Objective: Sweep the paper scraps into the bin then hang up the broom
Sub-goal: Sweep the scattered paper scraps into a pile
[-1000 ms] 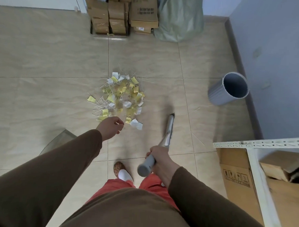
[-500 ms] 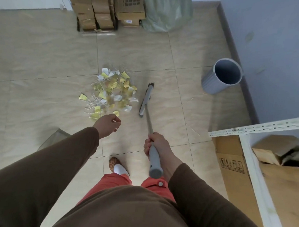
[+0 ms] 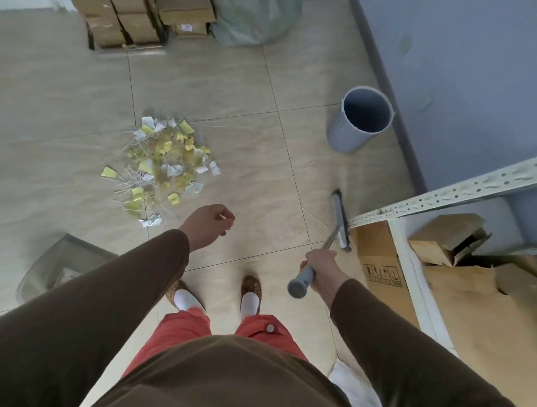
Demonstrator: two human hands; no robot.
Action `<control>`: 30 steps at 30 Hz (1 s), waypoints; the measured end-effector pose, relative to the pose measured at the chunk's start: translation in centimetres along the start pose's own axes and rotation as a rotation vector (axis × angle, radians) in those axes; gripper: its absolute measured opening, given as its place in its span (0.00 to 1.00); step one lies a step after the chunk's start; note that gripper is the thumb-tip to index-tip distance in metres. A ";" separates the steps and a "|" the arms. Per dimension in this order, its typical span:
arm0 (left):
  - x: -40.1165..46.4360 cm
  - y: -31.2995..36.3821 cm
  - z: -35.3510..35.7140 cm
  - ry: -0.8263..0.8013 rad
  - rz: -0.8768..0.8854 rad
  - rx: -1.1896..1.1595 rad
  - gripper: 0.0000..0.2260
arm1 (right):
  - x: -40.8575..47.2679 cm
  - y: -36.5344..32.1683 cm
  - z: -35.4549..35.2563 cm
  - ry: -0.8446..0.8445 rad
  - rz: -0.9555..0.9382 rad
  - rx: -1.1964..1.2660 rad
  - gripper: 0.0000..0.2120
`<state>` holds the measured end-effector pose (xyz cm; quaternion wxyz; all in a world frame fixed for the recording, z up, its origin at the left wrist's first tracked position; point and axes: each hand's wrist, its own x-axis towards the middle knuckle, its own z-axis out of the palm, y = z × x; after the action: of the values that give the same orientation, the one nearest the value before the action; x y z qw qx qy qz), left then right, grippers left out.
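Note:
A pile of yellow and white paper scraps (image 3: pixel 162 165) lies on the tiled floor ahead and to the left. A grey round bin (image 3: pixel 356 130) stands upright by the blue wall at the right. My right hand (image 3: pixel 320 267) grips the grey handle of the broom (image 3: pixel 340 218), whose head rests near the shelf corner, well right of the scraps. My left hand (image 3: pixel 209 225) hovers loosely curled just below the pile, holding nothing.
A white metal shelf frame (image 3: pixel 446 195) with cardboard boxes (image 3: pixel 381 263) juts in at the right. Stacked cartons (image 3: pixel 140 13) and a green sack (image 3: pixel 257 15) line the far wall. A grey dustpan-like object (image 3: pixel 61 265) lies at the left.
The broom head swung from beside the scraps to the right, next to the shelf corner. My right hand moved right with it. The scraps pile stayed in place.

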<state>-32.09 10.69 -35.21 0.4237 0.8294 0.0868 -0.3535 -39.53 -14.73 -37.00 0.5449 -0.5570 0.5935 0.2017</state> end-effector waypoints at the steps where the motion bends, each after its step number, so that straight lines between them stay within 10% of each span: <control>1: -0.2 -0.3 0.0 0.006 -0.010 0.006 0.07 | 0.8 0.0 0.4 -0.004 0.039 0.027 0.30; 12: -2.6 -3.8 -2.6 0.101 -0.115 -0.016 0.06 | -6.4 0.9 10.1 -0.537 0.170 0.111 0.04; 30: -7.6 -13.1 -10.2 0.261 -0.248 -0.132 0.06 | -17.1 -2.3 11.3 -0.766 0.092 -0.507 0.12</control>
<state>-38.24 27.86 -34.64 0.4156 0.8216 0.2657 -0.2858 -36.40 1.73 -24.89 0.5620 -0.5309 0.3053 0.5560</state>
